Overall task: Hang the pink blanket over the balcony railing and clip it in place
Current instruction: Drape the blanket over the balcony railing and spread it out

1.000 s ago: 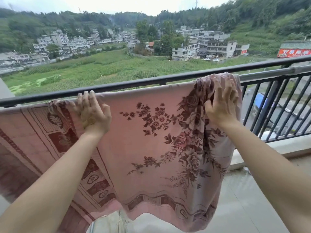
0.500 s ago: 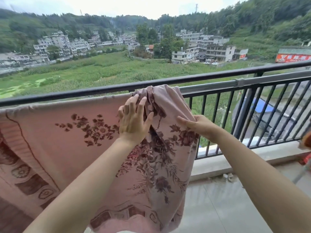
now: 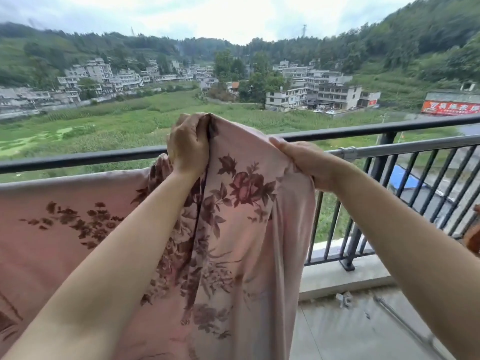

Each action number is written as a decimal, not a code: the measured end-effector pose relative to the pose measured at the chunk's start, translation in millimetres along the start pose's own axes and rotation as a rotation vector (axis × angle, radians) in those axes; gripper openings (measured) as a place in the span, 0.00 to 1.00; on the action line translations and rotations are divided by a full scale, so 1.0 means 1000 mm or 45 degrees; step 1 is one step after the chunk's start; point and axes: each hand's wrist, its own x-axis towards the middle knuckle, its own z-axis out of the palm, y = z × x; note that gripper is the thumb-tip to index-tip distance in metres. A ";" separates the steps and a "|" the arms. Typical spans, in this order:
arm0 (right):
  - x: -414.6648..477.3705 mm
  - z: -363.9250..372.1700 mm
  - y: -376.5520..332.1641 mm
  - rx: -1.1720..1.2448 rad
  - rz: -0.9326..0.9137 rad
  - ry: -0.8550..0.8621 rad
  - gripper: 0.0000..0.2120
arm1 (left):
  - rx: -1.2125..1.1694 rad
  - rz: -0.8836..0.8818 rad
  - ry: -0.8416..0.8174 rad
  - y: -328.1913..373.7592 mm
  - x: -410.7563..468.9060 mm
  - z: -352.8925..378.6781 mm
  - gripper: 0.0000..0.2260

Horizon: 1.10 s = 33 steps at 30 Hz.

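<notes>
- Left hand [image 3: 188, 149] sits just off centre toward 10 o'clock. It's clenched round a bunched-up fold of the pink blanket [image 3: 241, 242], and the fold is lifted a bit higher than the top bar of the balcony railing [image 3: 363, 128].
- Right hand [image 3: 309, 165] is out around 3 o'clock, grasping the blanket's right-hand edge with the thumb lying on top. The fingers are tucked behind the cloth, so I can't really see them.
- Between the two hands the cloth is pulled up into a hump, and the rest hangs down toward 6 o'clock, with a dark floral print all over it.
- Over at 9 o'clock the blanket is spread flat, its top edge running straight just under the dark top bar.
- A silver pole [image 3: 415, 148] runs along just below the top bar toward 3 o'clock, bare on that side.
- Grey balcony floor [image 3: 350, 331] is at 5 o'clock.
- Past the railing are green fields and pale buildings, plus a red sign [image 3: 450, 107] at 2 o'clock.
</notes>
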 end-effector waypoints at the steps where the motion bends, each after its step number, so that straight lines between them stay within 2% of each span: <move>1: 0.007 -0.011 -0.011 -0.023 -0.065 0.134 0.22 | -0.040 -0.012 -0.025 0.002 0.008 0.008 0.12; 3: 0.023 -0.035 -0.028 -0.002 -0.103 0.300 0.22 | -0.002 0.002 -0.141 0.005 0.026 0.029 0.13; 5: 0.038 -0.057 -0.035 -0.082 -0.044 0.370 0.18 | 0.075 0.026 -0.274 0.008 0.039 0.053 0.13; 7: 0.055 -0.082 -0.038 -0.457 0.015 0.448 0.20 | 0.169 0.043 -0.361 0.009 0.049 0.080 0.13; 10: 0.068 -0.121 -0.027 -1.030 0.117 0.646 0.33 | 0.470 0.018 -0.490 -0.003 0.050 0.104 0.13; 13: 0.076 -0.188 -0.007 -1.273 0.264 0.845 0.34 | 0.618 -0.119 -0.688 -0.015 0.051 0.118 0.12; 15: 0.077 -0.223 0.008 -1.311 0.362 0.904 0.36 | 0.686 -0.095 -0.790 -0.013 0.049 0.121 0.11; 17: 0.081 -0.240 0.018 -1.193 0.409 0.834 0.38 | 0.765 -0.085 -0.878 -0.007 0.044 0.121 0.11; 19: 0.084 -0.245 0.022 -0.877 0.403 0.658 0.34 | 0.882 -0.108 -0.864 -0.002 0.037 0.117 0.09; 22: 0.081 -0.247 0.022 -0.531 0.394 0.239 0.23 | 0.966 -0.086 -0.496 0.012 0.028 0.107 0.08; 25: 0.074 -0.251 0.029 -0.394 0.417 -0.081 0.17 | 0.691 -0.004 -0.101 0.053 0.003 0.114 0.10; 28: 0.070 -0.258 0.034 -0.251 0.395 -0.112 0.14 | 0.422 0.112 -0.039 0.118 -0.041 0.144 0.17; 33: 0.063 -0.270 0.033 0.124 0.246 -0.081 0.14 | 0.303 0.172 -0.229 0.204 -0.135 0.215 0.24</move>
